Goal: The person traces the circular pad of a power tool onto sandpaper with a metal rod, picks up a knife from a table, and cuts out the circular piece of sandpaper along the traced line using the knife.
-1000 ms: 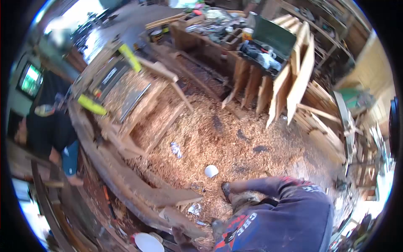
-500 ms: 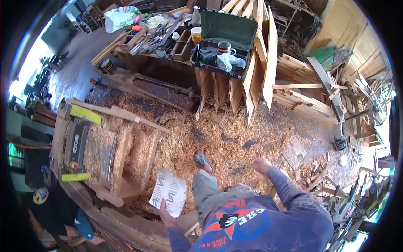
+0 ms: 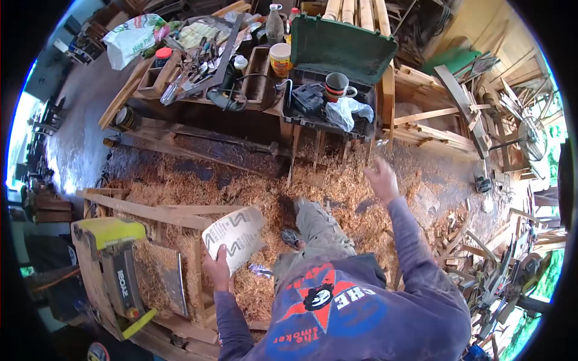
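My left hand (image 3: 219, 268) grips the lower edge of a white disc with black printed markings (image 3: 235, 236), with the thumb over its face. My right hand (image 3: 382, 179) is raised in front of the open green case, its fingers partly bent; whether anything is in them cannot be made out. The green case (image 3: 340, 48) stands on the bench and holds a striped mug (image 3: 337, 88), a clear plastic bag (image 3: 348, 114) and a black item (image 3: 308, 96). Beside the case are a yellow-labelled tub (image 3: 280, 59) and a glass bottle (image 3: 274, 27).
A planer-like machine with yellow parts (image 3: 111, 231) stands at the lower left, covered in shavings. Shavings (image 3: 180, 185) cover the floor. Stacked boards (image 3: 433, 138) and wood scraps lie at the right. Tools and a plastic bag (image 3: 133, 40) lie on the bench.
The view has shifted towards the bench. The disc came into sight in my left hand half a second ago and remains held. My right hand has moved forward towards the case.
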Motion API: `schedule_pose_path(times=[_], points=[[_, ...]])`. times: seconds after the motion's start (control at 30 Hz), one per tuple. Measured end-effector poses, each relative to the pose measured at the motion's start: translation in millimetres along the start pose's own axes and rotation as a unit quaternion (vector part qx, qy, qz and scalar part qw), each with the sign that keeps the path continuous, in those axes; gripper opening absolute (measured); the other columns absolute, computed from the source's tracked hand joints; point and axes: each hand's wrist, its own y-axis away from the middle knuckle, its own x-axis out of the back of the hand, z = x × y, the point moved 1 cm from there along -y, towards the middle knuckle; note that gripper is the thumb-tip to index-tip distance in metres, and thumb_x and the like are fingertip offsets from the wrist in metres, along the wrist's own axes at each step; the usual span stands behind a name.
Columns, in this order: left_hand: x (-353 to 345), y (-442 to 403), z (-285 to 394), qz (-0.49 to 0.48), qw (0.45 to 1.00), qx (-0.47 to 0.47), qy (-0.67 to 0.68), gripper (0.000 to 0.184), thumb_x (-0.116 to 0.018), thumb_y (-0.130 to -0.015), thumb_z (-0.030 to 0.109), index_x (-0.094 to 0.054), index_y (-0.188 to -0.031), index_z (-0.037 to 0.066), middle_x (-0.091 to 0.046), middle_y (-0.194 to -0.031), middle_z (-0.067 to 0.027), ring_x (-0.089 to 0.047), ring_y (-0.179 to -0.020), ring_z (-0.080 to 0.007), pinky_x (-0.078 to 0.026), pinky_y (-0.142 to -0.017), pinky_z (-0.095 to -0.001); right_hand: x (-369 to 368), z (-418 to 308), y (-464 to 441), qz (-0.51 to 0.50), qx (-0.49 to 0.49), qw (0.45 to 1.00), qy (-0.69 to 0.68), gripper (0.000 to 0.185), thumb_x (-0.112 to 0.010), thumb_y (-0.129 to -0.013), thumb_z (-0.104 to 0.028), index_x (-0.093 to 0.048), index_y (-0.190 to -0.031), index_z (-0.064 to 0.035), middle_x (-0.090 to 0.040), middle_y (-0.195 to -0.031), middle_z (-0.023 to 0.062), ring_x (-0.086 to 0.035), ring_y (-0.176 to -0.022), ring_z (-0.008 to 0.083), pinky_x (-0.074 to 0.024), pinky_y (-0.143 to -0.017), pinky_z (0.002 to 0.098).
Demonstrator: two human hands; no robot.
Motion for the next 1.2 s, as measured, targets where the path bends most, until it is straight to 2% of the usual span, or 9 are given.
schedule_pose_path(times=[0.23,0.3,0.37,0.43,0.5,0.67,0.83,1.1,1.2], points=[[-1,-45,51,0.127,0.982,0.091,0.110,0.037,-0.066,-0.095,0.012,-0.060,-0.124,-0.009,-0.069,-0.109,-0.0129,-0.065,-0.091,-0.0173,-0.053,-0.081,-0.0316,-53,-57,-196,0.010,0.045,0.998,0.031,0.080,-0.077,-0.080,-0.037,-0.040,-0.147,-0.0122,-0.049,-0.136,0.0286,-0.056,-0.120,0.0462,-0.0488,-0.097,0.0499],[-10,-67,72,0.183,0.963,0.058,0.188,0.037,-0.065,-0.095,0.012,-0.060,-0.124,-0.010,-0.069,-0.109,-0.0128,-0.065,-0.094,-0.0169,-0.052,-0.082,-0.0319,-83,-34,-222,0.029,0.098,0.994,0.028,0.056,-0.070,-0.084,-0.029,-0.056,-0.135,-0.0122,-0.058,-0.127,0.0285,-0.061,-0.114,0.0440,-0.0500,-0.095,0.0485],[-14,-100,77,0.187,0.963,0.071,0.179,0.036,-0.066,-0.096,0.013,-0.061,-0.121,-0.012,-0.069,-0.107,-0.0123,-0.064,-0.093,-0.0166,-0.052,-0.082,-0.0315,-96,-21,-245,-0.218,0.053,0.968,0.114,0.033,-0.063,-0.087,-0.023,-0.069,-0.113,-0.0031,-0.067,-0.109,0.0290,-0.066,-0.102,0.0411,-0.0499,-0.093,0.0479],[-12,-130,76,0.122,0.989,0.050,0.065,0.037,-0.066,-0.096,0.015,-0.061,-0.120,-0.012,-0.069,-0.108,-0.0126,-0.064,-0.093,-0.0165,-0.051,-0.081,-0.0307,-71,-39,-235,-0.263,0.002,0.945,0.195,0.026,-0.057,-0.087,-0.019,-0.073,-0.096,-0.0006,-0.070,-0.097,0.0269,-0.068,-0.098,0.0398,-0.0504,-0.092,0.0466],[-23,-155,93,0.126,0.984,0.073,0.101,0.037,-0.067,-0.096,0.017,-0.062,-0.119,-0.013,-0.069,-0.107,-0.0119,-0.064,-0.094,-0.0155,-0.050,-0.081,-0.0298,-58,-19,-233,-0.337,-0.064,0.912,0.224,0.028,-0.059,-0.087,-0.020,-0.073,-0.102,-0.0010,-0.070,-0.106,0.0261,-0.067,-0.102,0.0388,-0.0505,-0.092,0.0452],[-41,-234,95,0.066,0.996,0.050,0.042,0.038,-0.068,-0.095,0.018,-0.064,-0.116,-0.014,-0.071,-0.105,-0.0115,-0.063,-0.092,-0.0147,-0.050,-0.082,-0.0300,-38,-33,-200,-0.221,-0.029,0.975,-0.011,0.056,-0.069,-0.086,-0.036,-0.061,-0.130,-0.0024,-0.064,-0.126,0.0240,-0.059,-0.119,0.0386,-0.0452,-0.102,0.0458],[-63,-324,123,-0.033,0.999,0.026,-0.032,0.036,-0.069,-0.094,0.021,-0.067,-0.109,-0.011,-0.073,-0.097,-0.0110,-0.063,-0.087,-0.0133,-0.050,-0.078,-0.0316,-79,-104,-175,-0.180,0.065,0.963,0.189,0.080,-0.079,-0.078,-0.042,-0.048,-0.143,-0.0064,-0.054,-0.136,0.0233,-0.049,-0.125,0.0405,-0.0356,-0.110,0.0464],[-28,-406,128,-0.039,0.996,0.045,-0.063,0.036,-0.068,-0.092,0.024,-0.069,-0.108,-0.008,-0.075,-0.091,-0.0162,-0.066,-0.079,-0.0154,-0.051,-0.073,-0.0341,-129,-102,-223,-0.286,0.010,0.938,0.195,0.053,-0.075,-0.084,-0.032,-0.060,-0.128,-0.0064,-0.065,-0.117,0.0252,-0.059,-0.116,0.0415,-0.0450,-0.099,0.0498],[-2,-418,89,-0.032,0.996,0.080,-0.033,0.034,-0.067,-0.092,0.022,-0.070,-0.108,-0.008,-0.075,-0.090,-0.0160,-0.068,-0.080,-0.0160,-0.052,-0.073,-0.0331,-107,-196,-251,-0.468,-0.045,0.805,0.362,0.052,-0.075,-0.083,-0.033,-0.060,-0.124,-0.0037,-0.067,-0.111,0.0249,-0.065,-0.103,0.0440,-0.0516,-0.090,0.0498]])
